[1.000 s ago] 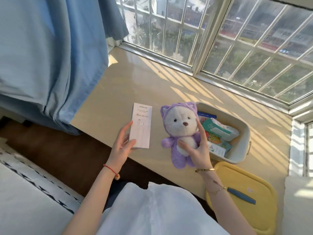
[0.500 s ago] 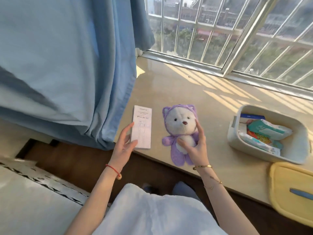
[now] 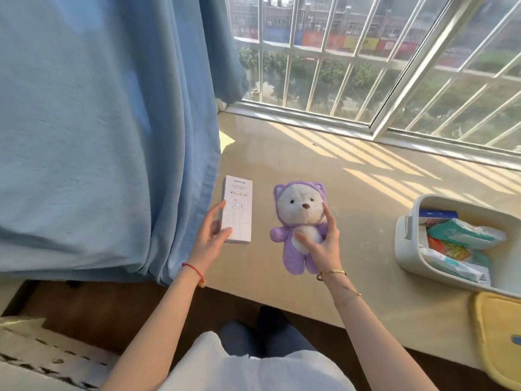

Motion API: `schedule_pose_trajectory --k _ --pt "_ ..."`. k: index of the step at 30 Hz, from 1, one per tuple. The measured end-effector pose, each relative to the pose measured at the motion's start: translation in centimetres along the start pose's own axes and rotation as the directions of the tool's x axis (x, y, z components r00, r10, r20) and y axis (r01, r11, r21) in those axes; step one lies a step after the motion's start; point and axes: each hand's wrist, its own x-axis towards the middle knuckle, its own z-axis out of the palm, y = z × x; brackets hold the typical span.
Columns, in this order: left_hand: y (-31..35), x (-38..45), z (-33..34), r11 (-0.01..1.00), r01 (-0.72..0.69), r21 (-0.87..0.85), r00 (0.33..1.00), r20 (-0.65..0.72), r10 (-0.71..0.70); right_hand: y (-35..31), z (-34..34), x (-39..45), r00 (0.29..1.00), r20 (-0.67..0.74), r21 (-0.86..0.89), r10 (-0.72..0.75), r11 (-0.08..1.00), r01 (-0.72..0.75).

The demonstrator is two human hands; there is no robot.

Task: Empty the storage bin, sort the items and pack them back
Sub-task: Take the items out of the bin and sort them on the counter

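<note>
While left fingers [image 3: 222, 232] pinch the white box [image 3: 237, 213], right fingers [image 3: 327, 218] grip the plush bear [image 3: 298, 210].

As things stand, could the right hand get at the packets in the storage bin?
Probably yes, once it lets go. The right hand now grips the purple plush bear; the storage bin stands open-topped to its right on the sill, nothing lying between, packets exposed.

On the sill [image 3: 352, 198], the box [image 3: 237, 212] lay left of the plush bear [image 3: 298, 221]; the bin [image 3: 406, 249] sat at frame right, holding packets [image 3: 465, 234].
</note>
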Motion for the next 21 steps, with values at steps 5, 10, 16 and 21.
schedule_pose_trajectory --k 5,10,16,21 --pt "0.0 9.0 -1.2 0.997 0.060 0.039 0.998 0.021 -0.061 1.2 3.3 7.4 0.997 -0.050 0.033 0.066 0.997 -0.065" --pt "-2.3 19.0 -2.7 0.990 0.115 0.082 0.991 0.055 -0.120 4.6 7.7 14.9 0.985 -0.124 0.043 0.123 0.992 -0.118" --pt "-8.0 27.3 -4.4 0.975 0.177 0.138 0.978 0.088 -0.190 11.6 12.1 20.6 0.975 -0.161 0.013 0.153 0.988 -0.153" --pt "-13.3 28.6 -5.4 0.968 0.181 0.176 0.976 0.085 -0.198 16.2 13.7 19.9 0.962 -0.205 -0.040 0.181 0.980 -0.192"
